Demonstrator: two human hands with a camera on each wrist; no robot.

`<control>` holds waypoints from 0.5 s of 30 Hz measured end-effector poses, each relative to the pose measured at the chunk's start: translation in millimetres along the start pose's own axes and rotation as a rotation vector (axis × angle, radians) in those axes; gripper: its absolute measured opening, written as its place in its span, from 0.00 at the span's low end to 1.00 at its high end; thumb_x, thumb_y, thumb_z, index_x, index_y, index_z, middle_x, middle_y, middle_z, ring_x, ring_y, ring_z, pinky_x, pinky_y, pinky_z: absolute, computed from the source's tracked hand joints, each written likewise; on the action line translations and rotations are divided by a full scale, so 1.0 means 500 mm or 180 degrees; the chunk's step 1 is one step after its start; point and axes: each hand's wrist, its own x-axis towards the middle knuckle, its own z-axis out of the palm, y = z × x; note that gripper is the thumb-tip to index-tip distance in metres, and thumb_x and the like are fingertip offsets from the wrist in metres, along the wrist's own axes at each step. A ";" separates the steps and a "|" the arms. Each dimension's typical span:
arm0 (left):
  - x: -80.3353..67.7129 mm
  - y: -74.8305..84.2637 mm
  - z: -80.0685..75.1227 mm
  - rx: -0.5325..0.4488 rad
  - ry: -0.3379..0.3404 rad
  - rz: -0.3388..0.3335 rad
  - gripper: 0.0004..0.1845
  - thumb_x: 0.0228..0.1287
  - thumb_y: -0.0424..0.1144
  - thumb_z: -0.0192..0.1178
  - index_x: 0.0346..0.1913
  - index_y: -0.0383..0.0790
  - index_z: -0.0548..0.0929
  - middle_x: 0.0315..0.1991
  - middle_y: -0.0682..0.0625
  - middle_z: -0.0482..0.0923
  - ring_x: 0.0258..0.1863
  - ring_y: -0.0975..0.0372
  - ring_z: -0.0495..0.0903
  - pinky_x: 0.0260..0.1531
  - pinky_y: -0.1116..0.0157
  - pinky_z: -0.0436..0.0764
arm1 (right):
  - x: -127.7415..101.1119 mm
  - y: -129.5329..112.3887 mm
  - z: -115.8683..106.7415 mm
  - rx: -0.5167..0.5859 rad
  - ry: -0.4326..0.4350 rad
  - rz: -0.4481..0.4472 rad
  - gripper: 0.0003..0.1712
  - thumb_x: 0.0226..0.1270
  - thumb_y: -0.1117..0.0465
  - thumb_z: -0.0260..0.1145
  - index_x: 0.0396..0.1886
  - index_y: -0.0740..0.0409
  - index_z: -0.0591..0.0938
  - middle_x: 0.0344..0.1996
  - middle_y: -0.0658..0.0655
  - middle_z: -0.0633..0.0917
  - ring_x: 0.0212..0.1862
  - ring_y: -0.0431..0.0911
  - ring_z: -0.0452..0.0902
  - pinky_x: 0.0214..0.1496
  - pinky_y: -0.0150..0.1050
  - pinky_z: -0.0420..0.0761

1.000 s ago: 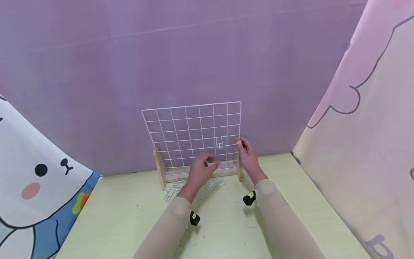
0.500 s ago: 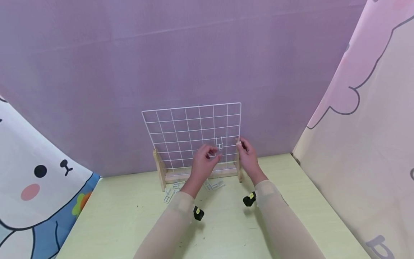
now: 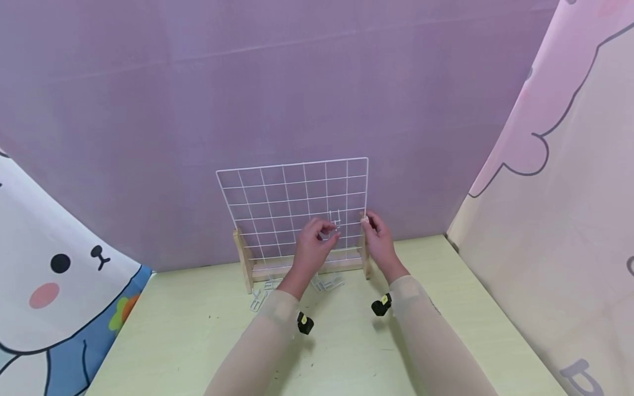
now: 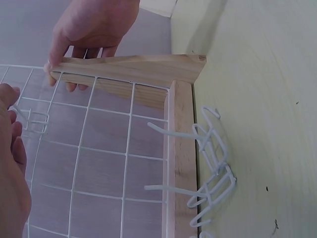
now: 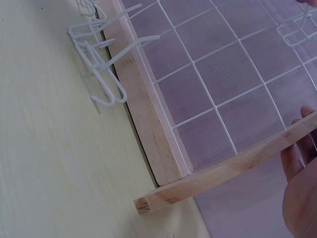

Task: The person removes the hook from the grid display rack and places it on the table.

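Observation:
A white wire grid panel stands in a wooden stand. One white wire hook hangs on the grid toward its right side. My left hand is at this hook, thumb and fingertips pinching its projecting prong, as the left wrist view shows beside the hook's looped frame. Out at the right edge, my right hand grips the stand's right upright, thumb in front at the grid's side wire and fingers behind. In the right wrist view that hand is partly cut off.
Several loose white wire hooks lie on the pale table before the stand, some with prongs leaning toward its wooden base bar. More hooks lie at the left, partly behind my left forearm. A purple backdrop hangs behind.
My left hand has moved up and slightly right, from below the hanging hook to its prong. The right hand keeps its grip on the upright.

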 end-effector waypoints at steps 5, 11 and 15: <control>0.005 0.003 0.003 0.0060 -0.0002 -0.0006 0.09 0.69 0.34 0.79 0.47 0.40 0.90 0.45 0.50 0.85 0.44 0.58 0.85 0.45 0.56 0.90 | -0.002 -0.002 0.002 -0.0025 -0.0011 0.0016 0.23 0.91 0.50 0.59 0.77 0.50 0.79 0.64 0.72 0.80 0.56 0.60 0.76 0.50 0.36 0.81; 0.006 0.003 0.010 0.0012 0.0015 -0.0039 0.08 0.68 0.33 0.79 0.46 0.39 0.90 0.44 0.51 0.86 0.44 0.59 0.85 0.43 0.60 0.89 | -0.003 0.000 0.000 -0.0048 -0.0008 0.0037 0.24 0.91 0.49 0.59 0.77 0.50 0.79 0.63 0.73 0.79 0.52 0.53 0.76 0.47 0.36 0.81; 0.005 0.000 0.015 -0.0156 0.0047 -0.0165 0.07 0.68 0.31 0.78 0.45 0.38 0.91 0.42 0.51 0.86 0.43 0.58 0.86 0.43 0.60 0.88 | -0.001 0.002 -0.002 -0.0062 -0.0027 0.0061 0.25 0.91 0.48 0.59 0.78 0.49 0.78 0.64 0.72 0.79 0.54 0.55 0.76 0.51 0.41 0.83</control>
